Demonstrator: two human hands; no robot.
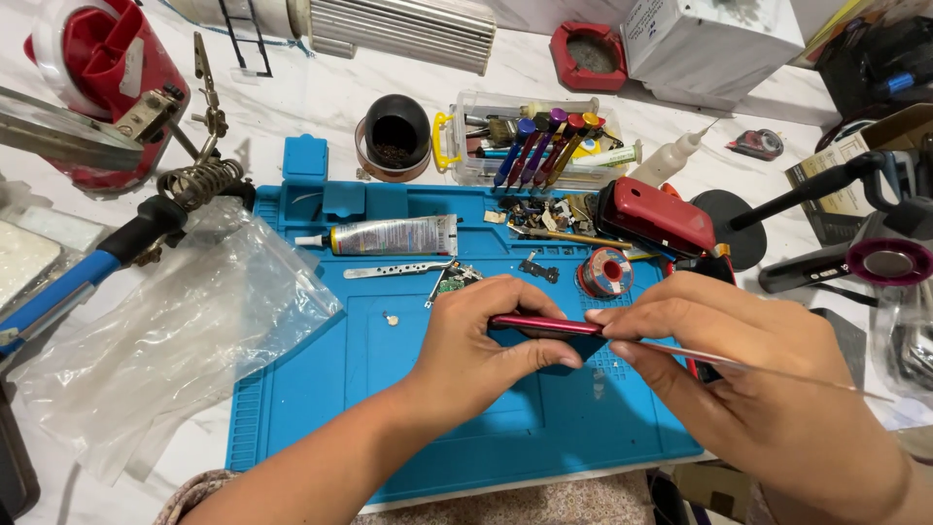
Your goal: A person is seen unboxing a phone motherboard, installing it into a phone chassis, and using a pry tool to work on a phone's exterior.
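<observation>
Midway, seemingly: left hand (476,340) fingers clamp the red phone (544,327) edge-up over the blue mat (321,389), right hand (748,379) fingers pinching a thin pry tool (777,369) at its still-closed seam.

Slim magenta-red phone (544,326) held edge-on above the blue mat, level, with a thin clear pry strip (777,370) touching its right end

white carton (709,39) top right, glue tube (394,236)
</observation>
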